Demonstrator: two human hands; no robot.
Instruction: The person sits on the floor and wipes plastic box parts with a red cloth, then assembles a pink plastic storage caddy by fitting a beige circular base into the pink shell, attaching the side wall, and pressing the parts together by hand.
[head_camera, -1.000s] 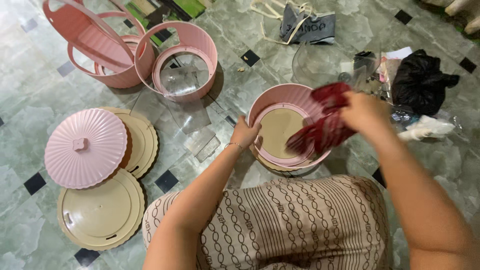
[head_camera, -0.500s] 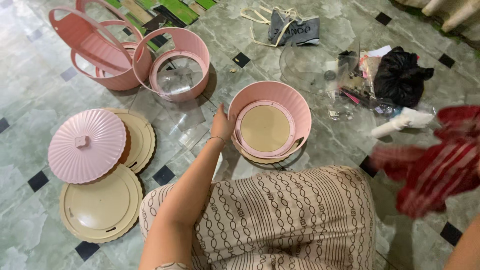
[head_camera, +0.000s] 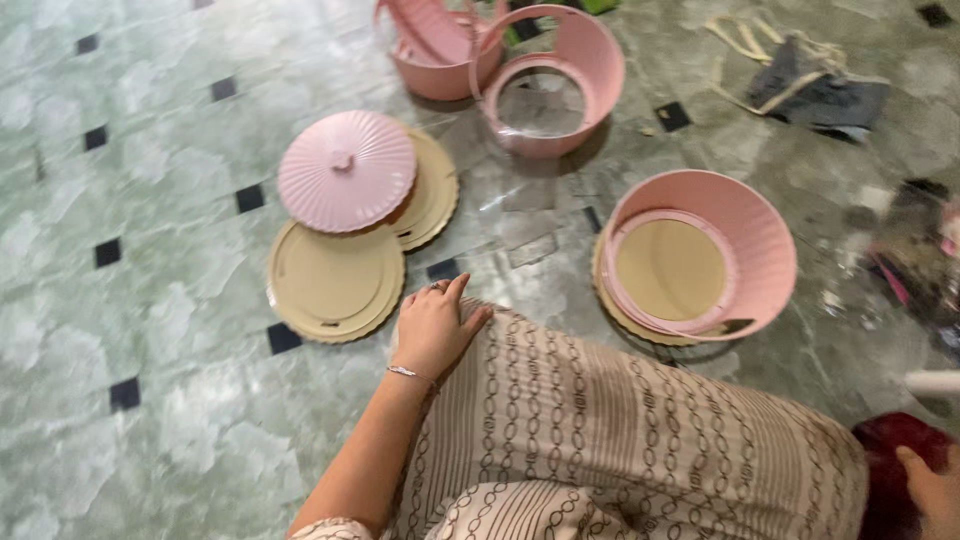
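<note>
On the marbled green floor (head_camera: 150, 420), at your knee, your left hand (head_camera: 435, 330) is resting flat on the patterned fabric (head_camera: 620, 430) over your leg, fingers relaxed and spread, holding nothing. Your right hand (head_camera: 935, 490) is showing only at the lower right edge, lying against a dark red cloth (head_camera: 885, 445); whether its grip is closing on that cloth cannot be told.

Items lying nearest the left hand:
- Beige round plate (head_camera: 335, 285), lying flat on the floor just beside the hand. It is looking like stiff, light plastic with a raised rim; taking it by the rim would suit it best, since the smooth face is likely slippery.
- Pink ribbed lid (head_camera: 345, 170) with a small centre knob, overlapping a second beige plate (head_camera: 435, 195). The knob is offering the natural hold.
- Pink round basket (head_camera: 745, 225), sitting to the right with a beige plate inside; rigid-looking, and probably light enough to lift by its wall.

Items lying further off:
- Pink ring-shaped tier (head_camera: 590, 60), tilted on its side.
- Another pink basket (head_camera: 430, 50) beside it.
- Dark bag (head_camera: 820, 95) at the upper right.
</note>
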